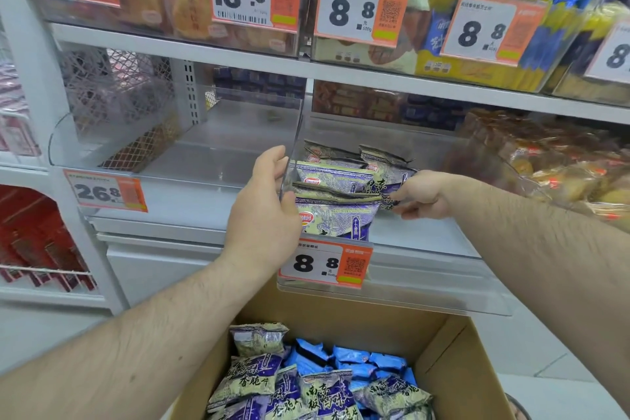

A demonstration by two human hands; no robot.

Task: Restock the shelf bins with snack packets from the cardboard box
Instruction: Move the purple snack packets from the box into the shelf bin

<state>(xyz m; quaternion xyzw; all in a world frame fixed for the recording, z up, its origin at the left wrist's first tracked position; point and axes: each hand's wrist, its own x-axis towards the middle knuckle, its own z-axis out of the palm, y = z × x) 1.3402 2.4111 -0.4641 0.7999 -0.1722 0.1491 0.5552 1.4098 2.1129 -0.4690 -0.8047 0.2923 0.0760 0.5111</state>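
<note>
White shop shelves fill the background. At the middle shelf, the left hand (262, 211) grips the clear divider (294, 153) of a bin (443, 297), while the right hand (421, 194) pinches a purple packet (392, 181) among the packets (335, 211) inside. Below stands the cardboard box (453, 351) with more purple and blue packets (351, 361).

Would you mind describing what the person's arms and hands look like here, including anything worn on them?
Both arms are bare from the frame edge to the fingertips: no sleeves, gloves, watch, bracelet or rings show. The left hand and right hand are uncovered, and both forearms carry visible dark hair. No markings or tattoos can be seen on the parts in view.
</note>
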